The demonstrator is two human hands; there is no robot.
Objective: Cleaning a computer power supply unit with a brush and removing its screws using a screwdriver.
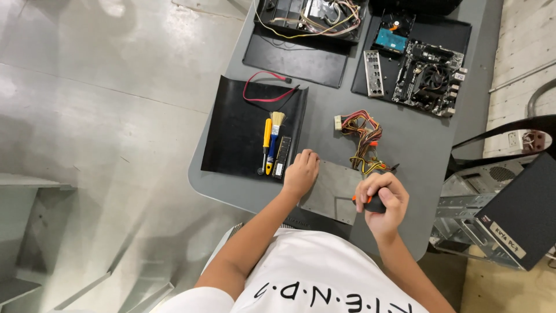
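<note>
Black mat [231,139] with yellow screwdriver [266,144], brush [275,130], memory stick [282,156]; motherboard [427,78] farther back on grey table [324,110].

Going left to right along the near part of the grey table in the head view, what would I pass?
Black mat → yellow-handled screwdriver → memory stick → left hand → grey metal box → right hand holding an orange-and-black tool.

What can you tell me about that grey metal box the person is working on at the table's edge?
The grey metal box looks like a power supply unit: flat, dull sheet metal, lying on the grey table near its front edge. A bundle of yellow, red and black cables runs from its far side. The left hand rests on its left corner; the right hand holds an orange-and-black tool over its right side.
</note>
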